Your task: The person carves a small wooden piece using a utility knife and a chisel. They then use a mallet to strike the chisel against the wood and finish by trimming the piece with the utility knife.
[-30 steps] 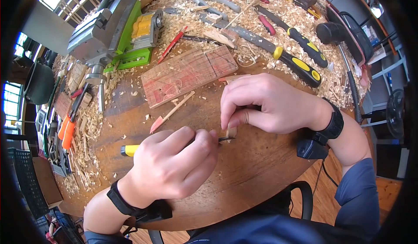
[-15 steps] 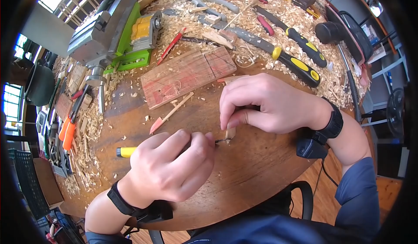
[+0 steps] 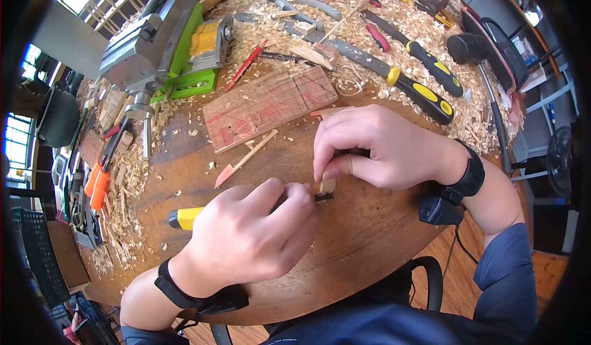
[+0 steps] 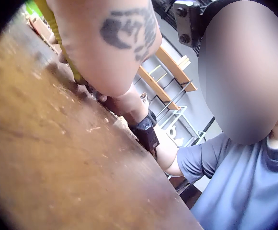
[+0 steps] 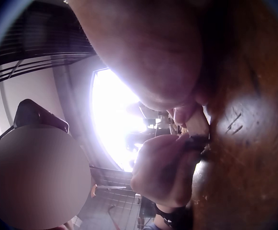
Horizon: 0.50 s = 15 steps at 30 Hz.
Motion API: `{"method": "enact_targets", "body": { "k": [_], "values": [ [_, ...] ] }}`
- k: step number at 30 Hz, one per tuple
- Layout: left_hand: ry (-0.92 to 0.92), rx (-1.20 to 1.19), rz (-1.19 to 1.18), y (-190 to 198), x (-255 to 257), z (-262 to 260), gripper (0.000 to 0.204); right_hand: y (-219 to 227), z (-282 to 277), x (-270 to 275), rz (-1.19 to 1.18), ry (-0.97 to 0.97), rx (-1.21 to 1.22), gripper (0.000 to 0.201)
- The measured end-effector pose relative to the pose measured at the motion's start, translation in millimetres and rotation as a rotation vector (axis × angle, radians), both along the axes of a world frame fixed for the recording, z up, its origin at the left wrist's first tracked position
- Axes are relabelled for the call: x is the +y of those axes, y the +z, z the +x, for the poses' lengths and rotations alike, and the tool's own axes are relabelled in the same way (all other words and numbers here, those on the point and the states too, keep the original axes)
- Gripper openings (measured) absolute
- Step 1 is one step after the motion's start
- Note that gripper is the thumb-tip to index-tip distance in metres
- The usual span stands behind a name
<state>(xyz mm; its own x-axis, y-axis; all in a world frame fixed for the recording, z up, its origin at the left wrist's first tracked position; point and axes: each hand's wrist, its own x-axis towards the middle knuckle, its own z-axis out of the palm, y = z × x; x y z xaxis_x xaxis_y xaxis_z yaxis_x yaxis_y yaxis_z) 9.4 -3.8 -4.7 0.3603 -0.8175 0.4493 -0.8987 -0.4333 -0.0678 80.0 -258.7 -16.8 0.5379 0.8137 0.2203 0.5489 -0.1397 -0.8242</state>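
Observation:
In the head view my left hand [image 3: 255, 231] grips a knife with a yellow handle [image 3: 186, 217]; the handle's dark end sticks out to the left. Its dark blade [image 3: 324, 196] shows beyond my fingers, right at the lower end of a small wood piece [image 3: 329, 185]. Thumb and fingers of my right hand [image 3: 381, 148] pinch the upper part of that piece, close over the table [image 3: 351, 240]. My palm and fingers hide most of the knife. The right wrist view shows the pale wood piece [image 5: 198, 123] between both hands, low by the tabletop.
Behind the hands lie a red-stained board [image 3: 268, 108] and a thin stick with a red tip [image 3: 246, 158]. A green and grey vise [image 3: 148, 49] stands at the back left. Wood shavings, rasps with black-yellow handles [image 3: 425, 96] and a mallet [image 3: 466, 48] cover the far side.
My left hand drew slightly left with the knife, then pushed right, so the blade now reaches further across the wood piece's lower end. My right hand has stayed nearly still.

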Motion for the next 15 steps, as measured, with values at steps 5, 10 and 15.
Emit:
{"method": "enact_targets", "body": {
  "k": [5, 10, 15],
  "values": [
    [-0.029, 0.114, -0.055, 3.8, 0.1, 1.6, 0.021, 3.0, 1.0, -1.6, -0.019, -0.013, 0.013, 0.004],
    [-0.018, 0.024, -0.087, 5.6, 11.7, 1.5, 0.030, 4.4, 1.3, -2.0, -0.011, -0.015, 0.009, 0.005],
    [-0.028, 0.032, -0.081, 1.7, 11.4, 1.2, 0.029, 3.8, 1.5, -2.1, -0.030, -0.025, -0.029, 0.005]
  ]
}}
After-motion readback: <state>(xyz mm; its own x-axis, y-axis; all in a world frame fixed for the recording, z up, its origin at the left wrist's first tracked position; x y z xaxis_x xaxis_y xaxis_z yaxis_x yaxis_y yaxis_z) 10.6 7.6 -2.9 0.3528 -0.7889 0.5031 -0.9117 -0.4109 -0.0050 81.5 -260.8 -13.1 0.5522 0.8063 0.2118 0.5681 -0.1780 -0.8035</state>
